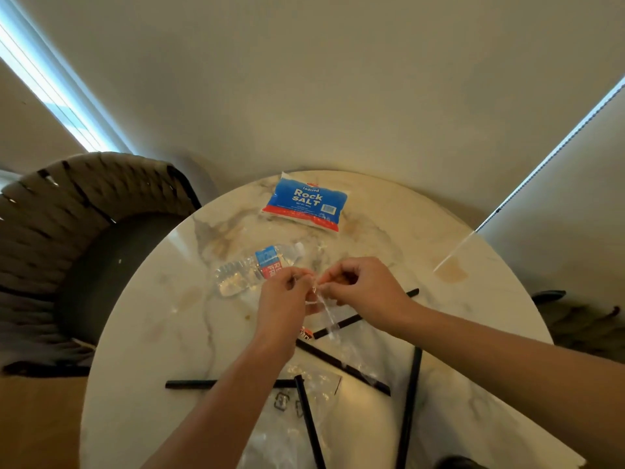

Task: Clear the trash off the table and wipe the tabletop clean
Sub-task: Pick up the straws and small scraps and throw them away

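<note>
We see a white worktop (162, 319) veined in grey and tan. Beyond our left hand (287, 292), a clear bottle (250, 270) with a blue-and-red label; farther off, a blue, red and white salt bag (306, 204). Black straws (409, 401) lie nearer us.

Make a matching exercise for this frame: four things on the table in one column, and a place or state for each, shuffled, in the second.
Things:
1. rock salt bag
2. water bottle
3. clear wrapper
4. flat plastic bag

Places or states:
A. pinched between the left hand and right hand
B. lying on its side, left of the hands
C. at the far edge of the table, label up
D. on the near part of the table, with a black straw across it

Pairs: 1-C, 2-B, 3-A, 4-D
</note>
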The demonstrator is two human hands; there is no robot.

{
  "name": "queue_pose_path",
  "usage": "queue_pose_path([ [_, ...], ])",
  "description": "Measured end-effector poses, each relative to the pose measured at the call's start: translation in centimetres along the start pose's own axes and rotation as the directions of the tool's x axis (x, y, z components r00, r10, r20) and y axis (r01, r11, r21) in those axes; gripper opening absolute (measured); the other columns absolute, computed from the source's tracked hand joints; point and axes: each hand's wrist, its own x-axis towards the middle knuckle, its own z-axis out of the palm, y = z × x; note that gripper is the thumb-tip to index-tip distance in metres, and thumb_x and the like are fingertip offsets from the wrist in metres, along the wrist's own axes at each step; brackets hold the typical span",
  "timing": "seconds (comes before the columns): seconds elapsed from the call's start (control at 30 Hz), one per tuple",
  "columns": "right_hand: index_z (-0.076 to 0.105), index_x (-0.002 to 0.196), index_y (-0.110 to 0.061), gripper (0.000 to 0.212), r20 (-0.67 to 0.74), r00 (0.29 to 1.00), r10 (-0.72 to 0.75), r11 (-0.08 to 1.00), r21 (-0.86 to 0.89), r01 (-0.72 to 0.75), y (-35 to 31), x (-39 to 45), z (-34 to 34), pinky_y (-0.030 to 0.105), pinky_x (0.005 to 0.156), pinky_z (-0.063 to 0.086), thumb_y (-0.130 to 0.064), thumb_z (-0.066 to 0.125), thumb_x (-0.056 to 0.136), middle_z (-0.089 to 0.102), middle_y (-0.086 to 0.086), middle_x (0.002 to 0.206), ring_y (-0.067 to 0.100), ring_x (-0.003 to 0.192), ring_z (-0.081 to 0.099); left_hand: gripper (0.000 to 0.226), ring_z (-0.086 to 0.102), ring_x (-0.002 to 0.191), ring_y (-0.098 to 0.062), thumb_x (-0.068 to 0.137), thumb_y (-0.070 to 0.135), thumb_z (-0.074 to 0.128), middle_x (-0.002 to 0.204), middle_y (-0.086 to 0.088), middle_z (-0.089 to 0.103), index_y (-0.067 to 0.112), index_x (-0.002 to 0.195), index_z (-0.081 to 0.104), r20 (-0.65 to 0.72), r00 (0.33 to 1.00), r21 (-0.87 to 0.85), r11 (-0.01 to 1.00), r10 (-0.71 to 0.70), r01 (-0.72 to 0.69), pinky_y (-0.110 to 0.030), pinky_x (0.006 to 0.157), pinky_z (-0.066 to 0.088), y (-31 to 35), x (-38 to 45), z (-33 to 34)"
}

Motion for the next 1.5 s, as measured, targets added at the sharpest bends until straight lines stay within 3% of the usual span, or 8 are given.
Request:
queue_pose_path([
  [0.2,0.065,0.092,-0.003,0.009,-0.136,0.97,0.203,0.892,0.433,-0.126,-2.5,0.0,-0.2,0.021,0.058,0.055,-0.005,0.07,0.084,0.071,0.009,0.081,0.013,0.068,0.071,0.01,0.069,0.085,-0.027,0.094,0.015,0.057,0.089,-0.013,0.07,0.01,0.094,0.065,-0.067,0.972,0.031,0.974,0.225,-0.223,-0.037,0.067,0.059,2.1,-0.2,2.2],
  [0.37,0.067,0.103,-0.003,0.017,-0.076,0.937,0.34,0.765,0.602,-0.229,-4.5,0.1,-1.1,0.031,0.07,0.06,0.001,0.063,0.087,0.073,0.014,0.095,0.017,0.074,0.07,0.012,0.063,0.077,-0.011,0.098,0.022,0.051,0.084,0.0,0.066,0.016,0.095,0.06,-0.074,0.915,0.167,0.91,0.396,-0.38,-0.02,0.065,0.05,3.0,-0.8,4.0],
  [0.63,0.072,0.099,-0.009,0.021,0.026,0.962,0.271,0.907,0.327,-0.265,-3.7,0.6,1.2,0.028,0.068,0.057,0.001,0.059,0.086,0.072,0.014,0.096,0.021,0.081,0.069,0.045,0.048,0.063,-0.021,0.099,0.037,0.041,0.062,-0.005,0.05,0.013,0.061,0.046,-0.3,0.938,0.199,0.973,0.173,-0.116,-0.041,0.062,0.042,0.3,3.0,2.0],
  [0.73,0.071,0.086,-0.009,0.011,0.017,0.982,0.188,0.981,-0.049,-0.187,-2.3,1.9,1.6,0.031,0.065,0.056,-0.011,0.06,0.087,0.073,0.009,0.083,0.023,0.079,0.07,0.05,0.041,0.054,-0.021,0.094,0.045,0.051,0.055,-0.005,0.043,0.012,0.058,0.043,-0.342,0.938,0.161,0.987,0.06,-0.004,-0.036,0.055,0.037,-0.4,3.6,-0.3],
  [0.83,0.06,0.084,-0.012,0.007,0.122,0.98,0.156,0.774,-0.632,-0.045,-0.2,3.3,1.5,0.031,0.064,0.047,-0.019,0.058,0.086,0.064,0.004,0.083,0.023,0.08,0.062,0.038,0.058,0.048,-0.017,0.093,0.033,0.058,0.056,-0.008,0.06,0.005,0.069,0.06,-0.295,0.955,0.094,0.994,-0.029,0.059,-0.034,0.054,0.052,-1.0,3.6,-2.3],
  [0.93,0.046,0.072,-0.012,0.025,0.157,0.949,0.274,0.545,-0.838,-0.019,1.8,3.4,2.6,0.028,0.054,0.039,-0.026,0.061,0.086,0.048,0.001,0.072,0.02,0.071,0.052,0.027,0.063,0.047,-0.02,0.093,0.018,0.059,0.049,-0.008,0.063,-0.001,0.074,0.059,-0.262,0.963,0.026,0.997,-0.068,0.078,-0.037,0.062,0.058,-1.5,3.4,-4.0],
  [1.13,0.063,0.099,-0.009,0.012,0.115,0.956,0.271,0.468,-0.883,-0.026,4.1,4.1,5.5,0.029,0.062,0.041,-0.014,0.06,0.089,0.048,0.002,0.08,0.019,0.07,0.051,0.029,0.038,0.038,-0.015,0.091,0.017,0.06,0.054,-0.008,0.04,0.012,0.073,0.039,-0.267,0.962,0.071,0.994,-0.063,0.085,-0.028,0.04,0.041,-3.4,4.5,-6.4],
  [1.5,0.073,0.08,-0.005,0.015,0.064,0.966,0.25,0.765,-0.625,-0.156,1.3,3.3,3.3,0.025,0.059,0.046,-0.019,0.069,0.082,0.071,0.005,0.079,0.015,0.069,0.063,0.038,0.027,0.043,-0.011,0.09,0.044,0.058,0.054,0.001,0.032,0.007,0.094,0.061,0.117,0.94,0.201,0.934,-0.321,0.294,-0.022,0.041,0.021,-2.4,3.4,-3.3],
])
